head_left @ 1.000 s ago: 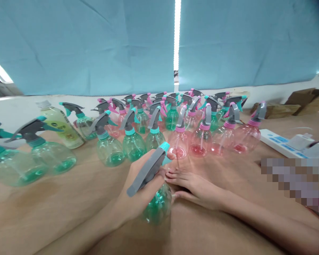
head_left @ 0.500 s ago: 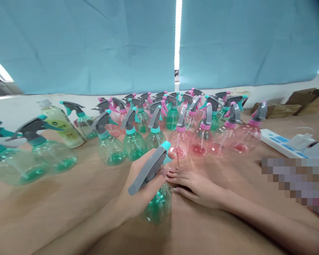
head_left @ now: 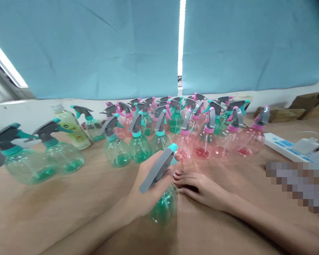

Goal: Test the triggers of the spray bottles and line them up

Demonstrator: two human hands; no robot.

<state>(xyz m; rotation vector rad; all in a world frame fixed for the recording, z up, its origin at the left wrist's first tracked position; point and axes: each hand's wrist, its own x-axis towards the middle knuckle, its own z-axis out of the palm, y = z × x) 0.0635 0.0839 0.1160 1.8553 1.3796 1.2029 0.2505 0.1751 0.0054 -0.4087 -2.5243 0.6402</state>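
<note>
My left hand [head_left: 149, 187] is wrapped round the neck of a green spray bottle [head_left: 164, 207] that stands on the wooden table [head_left: 69, 205], its grey trigger head [head_left: 157, 168] pointing up and away. My right hand [head_left: 199, 186] rests on the table just right of the bottle, fingers together and pointing at its neck, touching or nearly touching it. I cannot make out anything in those fingers.
Several green and pink spray bottles [head_left: 172, 131] crowd the table behind my hands. Two larger green ones [head_left: 42, 156] and a yellowish bottle [head_left: 71, 125] stand at the left. A white power strip [head_left: 292, 147] and cardboard [head_left: 295, 108] lie at the right. Blue curtains hang behind.
Both hands and the held bottle keep the same pose. The view has shifted slightly, so everything sits a little further right and lower.
</note>
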